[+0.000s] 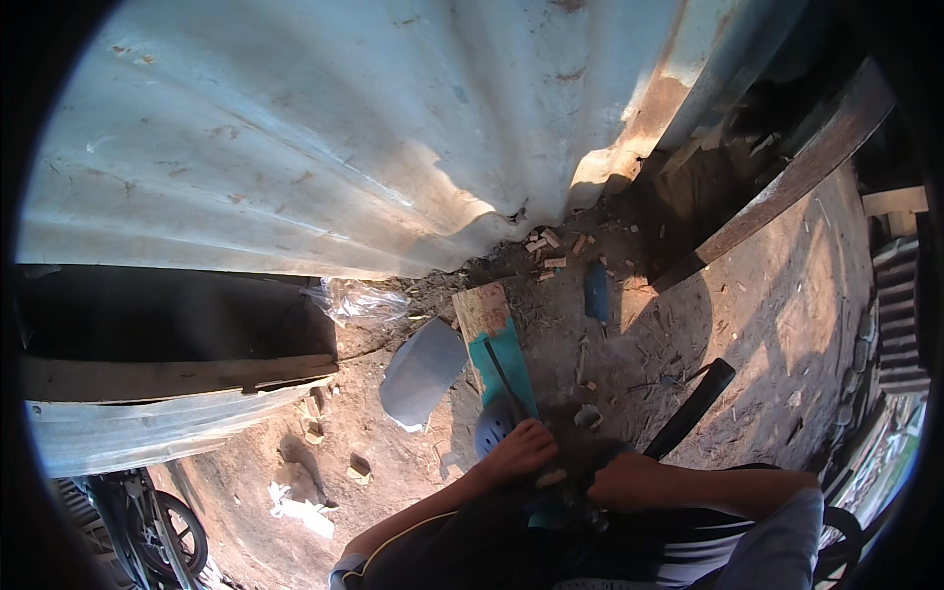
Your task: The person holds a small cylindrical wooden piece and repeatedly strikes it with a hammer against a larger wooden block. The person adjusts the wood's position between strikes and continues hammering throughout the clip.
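Observation:
My left hand (pixel 526 447) is closed over the near end of a thin dark rod (pixel 501 369). The rod lies along a wooden board (pixel 482 307), whose far end is bare wood and whose nearer part is teal. Beside the left hand, a blue-grey clog with holes (pixel 492 429) sits against the board's near end. Close to my lap, my right hand (pixel 608 479) is in deep shadow, and its fingers do not show clearly. Whether it holds anything cannot be made out.
Corrugated metal sheeting (pixel 324 128) rises ahead. A grey flat piece (pixel 425 376) lies left of the board. On the right are a black strip (pixel 690 408) and a rusty beam (pixel 787 187). Wood scraps (pixel 553 241), a blue object (pixel 596 292) and a motorbike wheel (pixel 179 531) also show.

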Tool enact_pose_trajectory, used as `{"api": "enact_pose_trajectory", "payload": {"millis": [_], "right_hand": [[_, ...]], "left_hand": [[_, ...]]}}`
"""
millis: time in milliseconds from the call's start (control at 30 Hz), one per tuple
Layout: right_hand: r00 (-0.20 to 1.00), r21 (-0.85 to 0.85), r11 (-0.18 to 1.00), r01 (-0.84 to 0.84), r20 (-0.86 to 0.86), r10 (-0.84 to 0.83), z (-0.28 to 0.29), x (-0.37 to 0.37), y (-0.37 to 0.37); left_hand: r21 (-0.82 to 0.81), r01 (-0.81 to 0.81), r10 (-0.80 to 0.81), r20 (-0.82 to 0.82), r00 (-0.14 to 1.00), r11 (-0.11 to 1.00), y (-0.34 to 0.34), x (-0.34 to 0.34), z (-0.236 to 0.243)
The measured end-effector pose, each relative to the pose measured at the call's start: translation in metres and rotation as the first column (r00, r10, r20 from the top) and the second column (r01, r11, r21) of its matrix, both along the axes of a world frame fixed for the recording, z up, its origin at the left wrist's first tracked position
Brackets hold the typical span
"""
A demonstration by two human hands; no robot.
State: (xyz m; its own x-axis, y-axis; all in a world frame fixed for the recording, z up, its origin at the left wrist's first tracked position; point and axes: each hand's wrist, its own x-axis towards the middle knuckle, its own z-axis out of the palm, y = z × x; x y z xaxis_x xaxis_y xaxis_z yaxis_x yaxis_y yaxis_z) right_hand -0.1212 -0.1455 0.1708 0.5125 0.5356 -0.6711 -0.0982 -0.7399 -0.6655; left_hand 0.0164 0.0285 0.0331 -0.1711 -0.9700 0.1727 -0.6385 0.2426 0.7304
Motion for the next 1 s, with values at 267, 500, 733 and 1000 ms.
{"api": "enact_pose_trajectory", "payload": {"millis": [267,500,733,1000], "right_hand": [[0.995,-0.032,0.995,0.092,0.046,-0.091,-0.002,0.009,-0.02],[0.997,0.01,0.997,-0.07,-0.02,0.071,0.001,0.008,-0.023],[0.994,0.008,0.995,-0.097,-0.039,0.097,-0.003,0.001,-0.016],[0.998,0.005,1.0,0.007,-0.057,-0.007,-0.011,-0.015,-0.005]], "left_hand": [[-0.003,-0.001,0.001,-0.045,0.999,1.0,-0.011,-0.004,0.002],[-0.039,0.007,-0.009,-0.057,0.998,0.999,-0.014,-0.005,-0.002],[0.017,0.017,-0.016,-0.079,0.997,1.0,-0.017,-0.007,-0.013],[-0.003,0.0,0.0,-0.086,0.996,1.0,-0.013,-0.01,-0.017]]}}
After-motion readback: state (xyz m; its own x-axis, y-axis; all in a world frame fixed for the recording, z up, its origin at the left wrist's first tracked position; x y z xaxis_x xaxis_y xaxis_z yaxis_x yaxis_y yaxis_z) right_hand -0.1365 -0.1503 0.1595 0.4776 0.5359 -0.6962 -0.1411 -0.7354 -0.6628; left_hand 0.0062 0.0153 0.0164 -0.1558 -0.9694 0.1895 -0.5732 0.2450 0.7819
